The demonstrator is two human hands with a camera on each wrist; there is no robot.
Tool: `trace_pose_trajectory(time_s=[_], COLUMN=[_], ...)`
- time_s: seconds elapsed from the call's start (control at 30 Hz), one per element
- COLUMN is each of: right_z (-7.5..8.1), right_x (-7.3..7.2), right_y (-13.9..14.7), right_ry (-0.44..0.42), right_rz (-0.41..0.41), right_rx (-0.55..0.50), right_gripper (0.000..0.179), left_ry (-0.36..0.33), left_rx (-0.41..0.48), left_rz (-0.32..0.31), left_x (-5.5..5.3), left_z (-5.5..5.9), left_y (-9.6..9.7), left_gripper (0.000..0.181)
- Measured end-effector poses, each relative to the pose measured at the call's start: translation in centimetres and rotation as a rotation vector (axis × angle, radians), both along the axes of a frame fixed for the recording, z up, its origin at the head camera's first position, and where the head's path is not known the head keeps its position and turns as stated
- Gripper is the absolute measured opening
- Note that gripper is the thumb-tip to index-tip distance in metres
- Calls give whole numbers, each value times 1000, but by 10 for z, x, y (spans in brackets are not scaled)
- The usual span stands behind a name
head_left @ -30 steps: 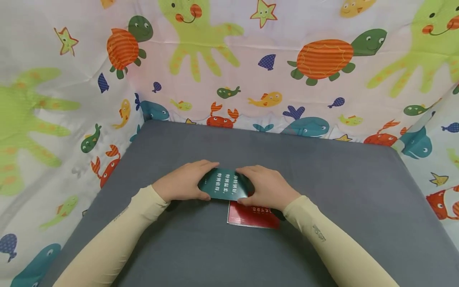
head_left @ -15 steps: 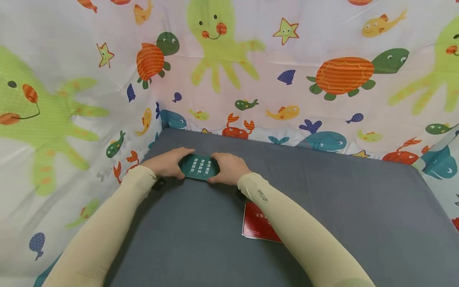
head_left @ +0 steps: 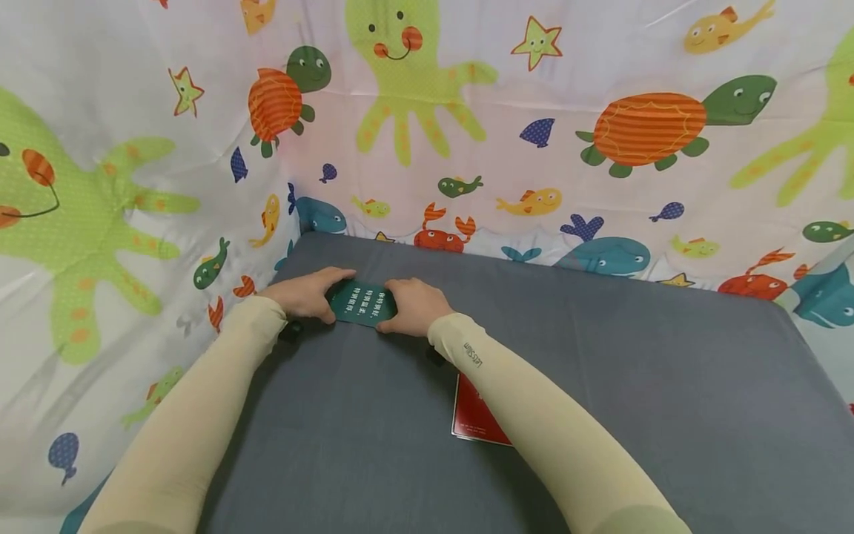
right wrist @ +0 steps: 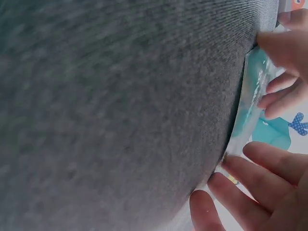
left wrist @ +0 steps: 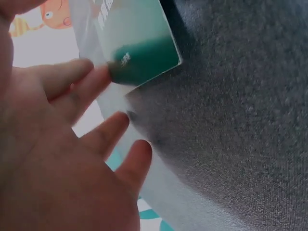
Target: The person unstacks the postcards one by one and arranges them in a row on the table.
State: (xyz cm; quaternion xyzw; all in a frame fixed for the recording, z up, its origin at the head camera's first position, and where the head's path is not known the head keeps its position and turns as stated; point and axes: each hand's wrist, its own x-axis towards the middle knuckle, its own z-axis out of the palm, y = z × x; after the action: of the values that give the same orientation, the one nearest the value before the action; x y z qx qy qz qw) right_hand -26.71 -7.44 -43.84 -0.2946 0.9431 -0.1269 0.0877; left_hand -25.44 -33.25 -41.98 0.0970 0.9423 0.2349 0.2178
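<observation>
A dark green card (head_left: 362,302) with white printed characters lies flat between my two hands, toward the far left of the grey table. My left hand (head_left: 307,294) holds its left end, thumb at the near edge and fingers at the far edge. Its right end is held the same way by my right hand (head_left: 419,306). In the left wrist view, fingertips meet the side of the green card (left wrist: 139,43), close to the tabletop. The right wrist view catches the card (right wrist: 250,96) edge-on, low over the table; whether it rests there I cannot tell.
A red card (head_left: 475,415), apparently with another beneath it, lies on the grey table (head_left: 640,415), partly hidden under my right forearm. A cloth (head_left: 534,89) printed with sea animals hangs behind the table and along its left side.
Both hands have carried the green card left and farther back, away from the red card it partly overlapped in view. Over the last half second they have barely moved.
</observation>
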Motion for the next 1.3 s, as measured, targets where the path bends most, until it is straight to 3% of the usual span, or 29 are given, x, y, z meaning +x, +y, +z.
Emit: trace_pose_trajectory(time_s=[0.1,0.2,0.3,0.37,0.43,0.6,0.7,0.8,0.9,1.13,1.3], right_z=[3,15,25,22,18,11,7,4,3,3,3], right_x=[-1,6,23,38,54,99,126,146,154,160,159], right_y=[15,46,82,112,139,195,222,241,244,245,247], right_ry=[-1,17,32,32,27,-14,-53,-82,-90,-85,-34], right_rz=[-7,-40,-67,-70,-63,-80,-95,-91,-72,-60,-51], right_rx=[-35,-76,-89,-78,-67,-74,-86,-96,-105,-95,-110], right_gripper=[92,94,92,90,90,96,104,110,113,102,91], left_ry=[46,136,213,242,229,100,96,140,177,208,219], left_rx=[-21,-66,-84,-68,-15,111,126,99,53,67,61], left_rz=[2,-6,-60,-128,-197,-338,-394,-411,-413,-436,-443], left_x=[9,21,37,49,66,108,123,131,135,140,137], left_z=[5,8,8,4,2,-1,-4,-7,-10,-12,-12], left_y=[8,21,42,69,98,164,191,208,210,216,219], left_gripper=[116,124,125,121,119,124,126,126,125,112,109])
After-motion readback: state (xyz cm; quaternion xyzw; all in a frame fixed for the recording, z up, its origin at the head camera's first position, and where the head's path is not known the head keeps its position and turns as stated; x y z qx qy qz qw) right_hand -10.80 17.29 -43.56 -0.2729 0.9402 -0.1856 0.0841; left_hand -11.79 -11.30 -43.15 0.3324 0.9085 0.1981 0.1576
